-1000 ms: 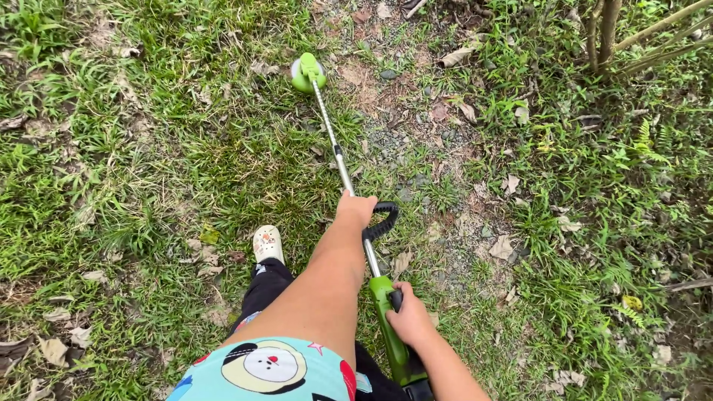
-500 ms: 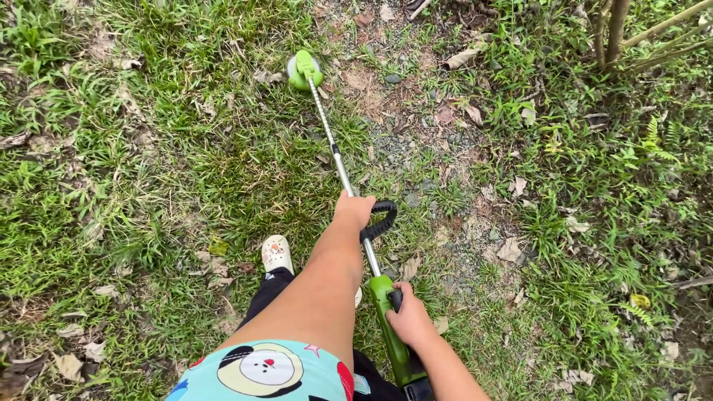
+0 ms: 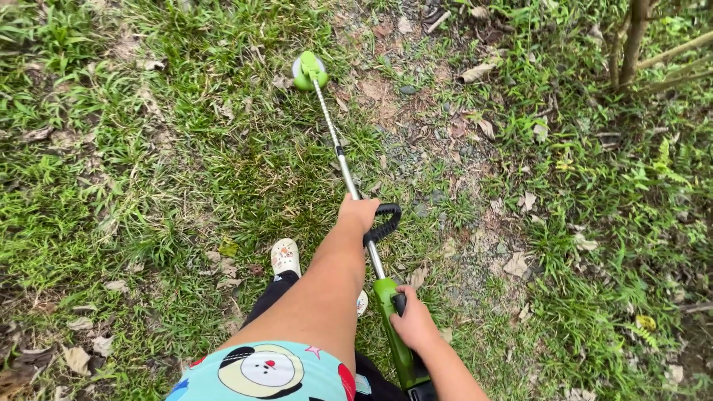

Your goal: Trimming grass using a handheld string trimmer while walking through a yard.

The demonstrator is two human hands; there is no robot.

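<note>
The grass trimmer (image 3: 349,178) runs along a long, slightly slanted axis: its green cutting head (image 3: 309,71) points away from the person, up and a little to the left in the view, and rests low over the grass (image 3: 186,171) beside a patch of bare gravelly ground (image 3: 416,141). From that head a thin metal shaft (image 3: 336,141) comes back toward the person to a green body (image 3: 392,327) at the bottom of the view.

The left hand (image 3: 358,212) is stretched forward with the arm nearly straight, and its fingers are wrapped shut around the black looped handle (image 3: 385,223) that sits on the shaft (the fingertips themselves are tucked under and hidden). The right hand (image 3: 413,324) is nearer the body, its fingers closed tight on the green body of the trimmer, the thumb lying by a black part at the top of that grip.

Below the left arm a white shoe (image 3: 285,256) stands on the grass at the end of a black trouser leg (image 3: 271,297), and a light blue patterned shirt (image 3: 264,370) fills the bottom edge. Dry leaves (image 3: 477,73) lie scattered about, and thin woody stems (image 3: 636,37) rise at the upper right, well apart from the trimmer.
</note>
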